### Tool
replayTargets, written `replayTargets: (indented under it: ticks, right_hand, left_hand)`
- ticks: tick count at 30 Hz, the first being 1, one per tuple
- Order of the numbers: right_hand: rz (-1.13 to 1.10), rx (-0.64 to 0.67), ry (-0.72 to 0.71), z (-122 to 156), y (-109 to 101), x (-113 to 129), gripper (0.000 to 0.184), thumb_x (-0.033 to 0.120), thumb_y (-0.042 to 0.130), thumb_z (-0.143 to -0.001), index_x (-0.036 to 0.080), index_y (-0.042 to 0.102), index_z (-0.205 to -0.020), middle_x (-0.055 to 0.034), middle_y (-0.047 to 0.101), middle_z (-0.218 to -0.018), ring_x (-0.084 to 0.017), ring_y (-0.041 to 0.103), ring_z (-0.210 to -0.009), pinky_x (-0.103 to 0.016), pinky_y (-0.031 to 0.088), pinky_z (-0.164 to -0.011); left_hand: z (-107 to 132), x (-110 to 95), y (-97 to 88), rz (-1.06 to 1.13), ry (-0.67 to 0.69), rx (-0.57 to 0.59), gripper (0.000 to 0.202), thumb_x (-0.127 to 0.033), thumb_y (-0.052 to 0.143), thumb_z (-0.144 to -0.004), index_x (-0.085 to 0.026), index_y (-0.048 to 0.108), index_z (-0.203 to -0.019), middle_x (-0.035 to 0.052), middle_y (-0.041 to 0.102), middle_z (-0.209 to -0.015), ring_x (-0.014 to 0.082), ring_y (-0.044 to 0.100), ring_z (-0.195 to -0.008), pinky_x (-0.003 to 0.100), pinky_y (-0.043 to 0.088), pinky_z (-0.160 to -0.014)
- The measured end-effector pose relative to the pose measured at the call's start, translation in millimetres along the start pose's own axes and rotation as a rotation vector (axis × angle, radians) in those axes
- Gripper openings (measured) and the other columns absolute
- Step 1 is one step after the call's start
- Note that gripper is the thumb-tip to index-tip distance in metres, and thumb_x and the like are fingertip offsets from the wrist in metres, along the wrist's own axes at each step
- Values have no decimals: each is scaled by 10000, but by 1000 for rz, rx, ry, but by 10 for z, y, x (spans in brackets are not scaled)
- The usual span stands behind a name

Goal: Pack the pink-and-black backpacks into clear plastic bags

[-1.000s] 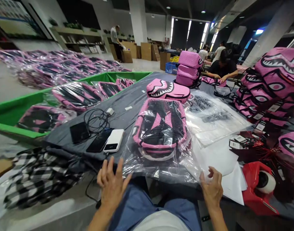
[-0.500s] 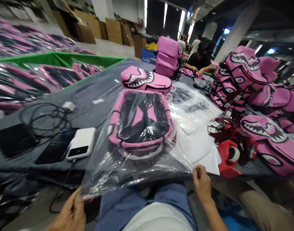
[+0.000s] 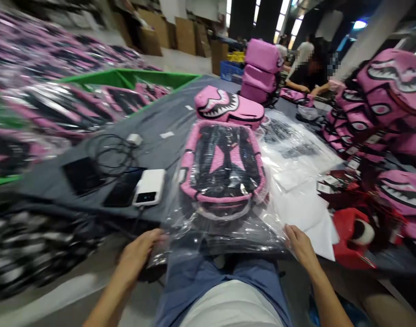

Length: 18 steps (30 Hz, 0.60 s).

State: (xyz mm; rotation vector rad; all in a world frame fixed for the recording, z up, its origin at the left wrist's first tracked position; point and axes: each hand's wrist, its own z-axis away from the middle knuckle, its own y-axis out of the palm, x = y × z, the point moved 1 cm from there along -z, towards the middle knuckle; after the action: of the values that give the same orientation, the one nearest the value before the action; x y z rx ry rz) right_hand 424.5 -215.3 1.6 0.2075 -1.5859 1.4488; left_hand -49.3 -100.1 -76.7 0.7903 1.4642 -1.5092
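Note:
A pink and black backpack (image 3: 225, 159) lies on the table, its strap side up, inside a clear plastic bag (image 3: 225, 236). The bag's loose end hangs toward me over the table's front edge. My left hand (image 3: 145, 245) pinches the left corner of that end. At the right corner, my right hand (image 3: 298, 240) is closed on the plastic. The film is spread between both hands, apart from the backpack itself. Just behind the bagged one lies another pink backpack (image 3: 228, 106) with a printed toothy mouth.
Left on the table are a white power bank (image 3: 149, 187), dark phones and a coiled cable (image 3: 114, 154). To the right are white plastic bags (image 3: 293, 141), a red tape dispenser (image 3: 351, 236) and piled backpacks (image 3: 392, 86). Bagged backpacks (image 3: 65, 106) fill a green-edged area; a person (image 3: 308, 79) sits beyond.
My left hand has moved up and inward with its corner of the bag, and my right hand has risen slightly. The camera view has turned left.

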Motion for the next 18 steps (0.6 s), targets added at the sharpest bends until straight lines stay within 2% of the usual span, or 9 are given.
replayTargets:
  ticks: [1,3,6,9,13,16,18]
  right_hand:
    - [37,7,-3,-56,28,17,628,811,425,-808,220,594,-678,-24,596,-551,-196,543,-545,-298,419,-544]
    - [73,-26,-9,-148,70,9,651,846,405,-785,231,552,-631,-17,558,-493,-194,521,-506,-302,406,-527]
    - [101,-64,31,-235,100,-34,662,860,362,-781,247,578,-655,-43,594,-499,-228,568,-501,-327,432,-538]
    - [127,-69,13,-240,139,7,620,836,368,-801,272,584,-663,-48,603,-495,-231,560,-465,-332,422,-521]
    - [42,-51,-36,-194,188,133,594,861,499,-732,274,503,-640,21,474,-414,-177,442,-389,-300,369,-452]
    - [-124,-62,47,-210,156,156,637,884,579,-676,257,480,-628,46,414,-399,-149,411,-381,-280,351,-415]
    - [-275,-60,136,-251,133,143,657,890,607,-655,239,515,-655,35,458,-429,-148,440,-397,-275,369,-412]
  left_hand:
    - [-34,-148,36,68,-91,30,587,-747,535,-759,-195,718,-838,122,779,-794,330,729,-781,410,574,-684]
    - [-55,-366,99,85,-118,23,599,-774,546,-708,-199,697,-781,80,754,-739,286,705,-745,372,557,-688]
    - [3,-488,181,-92,-7,-96,568,-727,425,-803,-221,682,-777,45,704,-749,246,676,-748,352,532,-716]
    - [87,-477,263,-234,90,-164,526,-660,405,-861,-223,696,-893,49,674,-838,243,672,-778,371,534,-759]
    - [90,-389,273,-178,107,-212,522,-627,480,-839,-184,695,-1014,37,665,-746,228,657,-682,354,542,-724]
    - [21,-313,148,-46,42,-236,519,-625,509,-811,-195,690,-1039,30,699,-725,216,664,-639,330,542,-687]
    - [-22,-295,55,94,-45,-201,575,-659,546,-759,-182,668,-1057,33,713,-719,219,673,-638,331,550,-688]
